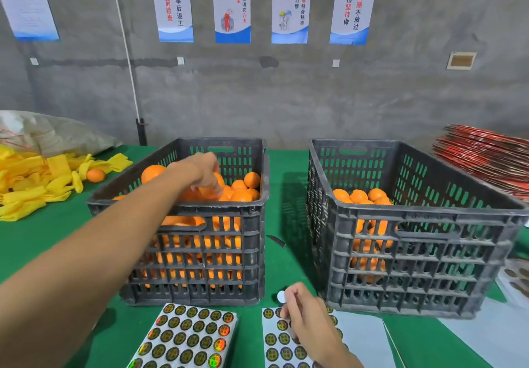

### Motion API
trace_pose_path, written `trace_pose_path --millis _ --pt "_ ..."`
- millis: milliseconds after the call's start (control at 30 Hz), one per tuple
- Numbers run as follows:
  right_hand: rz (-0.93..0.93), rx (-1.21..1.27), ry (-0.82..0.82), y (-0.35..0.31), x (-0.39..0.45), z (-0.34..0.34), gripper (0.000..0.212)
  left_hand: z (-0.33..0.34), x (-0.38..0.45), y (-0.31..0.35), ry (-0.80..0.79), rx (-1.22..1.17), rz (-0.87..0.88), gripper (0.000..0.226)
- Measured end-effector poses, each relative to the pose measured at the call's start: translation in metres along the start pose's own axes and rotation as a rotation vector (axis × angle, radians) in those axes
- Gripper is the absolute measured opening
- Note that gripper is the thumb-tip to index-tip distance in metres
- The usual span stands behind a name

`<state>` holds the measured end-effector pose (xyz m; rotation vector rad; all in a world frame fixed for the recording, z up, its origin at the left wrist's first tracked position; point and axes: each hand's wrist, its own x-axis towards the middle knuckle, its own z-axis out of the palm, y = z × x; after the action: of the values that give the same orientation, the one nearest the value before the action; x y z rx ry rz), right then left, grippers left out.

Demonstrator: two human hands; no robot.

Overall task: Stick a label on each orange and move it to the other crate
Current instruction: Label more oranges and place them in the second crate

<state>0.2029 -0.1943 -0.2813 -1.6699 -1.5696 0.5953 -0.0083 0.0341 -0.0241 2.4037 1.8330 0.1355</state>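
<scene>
Two dark slotted crates stand on the green table. The left crate (183, 210) is nearly full of oranges (246, 193). My left hand (204, 171) reaches into it, fingers closing around an orange (210, 191) near the top. The right crate (429, 218) holds a smaller pile of oranges (359, 195) at its left side. In front, my right hand (303, 316) rests over a label sheet (274, 342) and pinches a round label (281, 296) whose white back shows. A stack of label sheets (186, 336) lies to the left of it.
Yellow foam wrappers (31, 184) and a loose orange (95, 175) lie at the far left, beside a grey sack (54, 132). Red flat sheets (486, 155) are stacked at the far right. White backing paper (492, 336) lies at the front right.
</scene>
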Motion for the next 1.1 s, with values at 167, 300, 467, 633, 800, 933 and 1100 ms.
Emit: trace_pose_path --millis 167,300,467,633,800,933,1100 --pt "-0.099 0.116 0.267 -0.018 0.001 -0.014 0.018 0.000 -0.063 0.034 0.522 -0.470 0.238 0.064" --pt "-0.243 0.145 0.529 -0.065 0.008 -0.038 0.016 0.029 -0.109 0.065 0.530 -0.619 0.356 0.062" --pt "-0.381 0.064 0.720 -0.127 0.031 -0.075 0.013 0.044 -0.113 0.081 0.498 -0.738 0.374 0.060" --pt "-0.431 -0.250 0.870 -0.170 0.056 -0.095 0.015 0.042 -0.104 0.084 0.403 -0.943 0.383 0.048" --pt "-0.520 -0.330 0.704 -0.174 0.061 -0.107 0.031 0.030 -0.101 0.078 0.319 -1.012 0.397 0.042" --pt "-0.306 -0.650 0.662 -0.173 0.068 -0.108 0.075 0.018 -0.095 0.080 0.247 -0.888 0.422 0.048" --pt "-0.178 -0.641 0.775 -0.157 0.076 -0.134 0.066 0.001 -0.065 0.053 0.049 -0.909 0.387 0.046"
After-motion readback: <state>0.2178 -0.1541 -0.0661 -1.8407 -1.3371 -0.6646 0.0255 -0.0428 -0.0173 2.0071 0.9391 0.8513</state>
